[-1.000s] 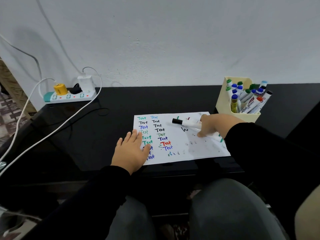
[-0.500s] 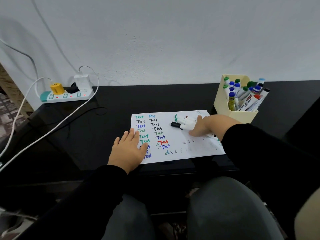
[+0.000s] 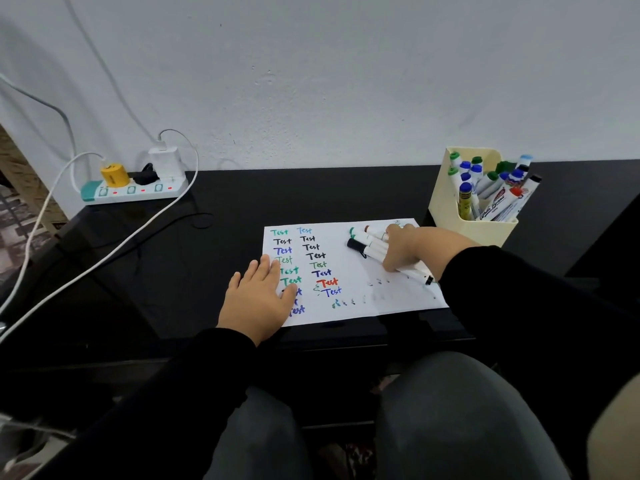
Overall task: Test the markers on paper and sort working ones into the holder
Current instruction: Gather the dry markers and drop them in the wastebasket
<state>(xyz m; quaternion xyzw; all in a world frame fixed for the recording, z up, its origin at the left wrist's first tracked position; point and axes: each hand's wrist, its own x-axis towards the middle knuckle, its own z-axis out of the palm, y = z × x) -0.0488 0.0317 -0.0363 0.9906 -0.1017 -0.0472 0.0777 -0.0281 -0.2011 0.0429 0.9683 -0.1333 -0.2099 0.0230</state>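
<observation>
Since a second ago, the right hand (image 3: 403, 249) has gathered more markers: where it held one black-capped marker over the sheet, it now covers a cluster of markers (image 3: 369, 242) lying side by side at the sheet's far right part. Green, brown and black caps stick out to the left of the fingers, which curl down over the white barrels; whether they actually clasp the bundle or merely press on it cannot be told. One more marker (image 3: 417, 274) pokes out from under the heel of the hand, its dark tip pointing toward the person's right sleeve.

The left hand (image 3: 258, 299) lies flat, fingers straight and relaxed, pinning the near left corner of the paper (image 3: 349, 308), much as before. Two columns of the word "Test" in green, black, blue and red run down the sheet, with faint scribbles along its near edge.

The cream holder (image 3: 472, 220) stands just beyond the sheet's far right corner on the black table (image 3: 225, 258), packed with upright and leaning markers. A power strip (image 3: 133, 192) with plugged-in chargers sits at the far left against the wall.
</observation>
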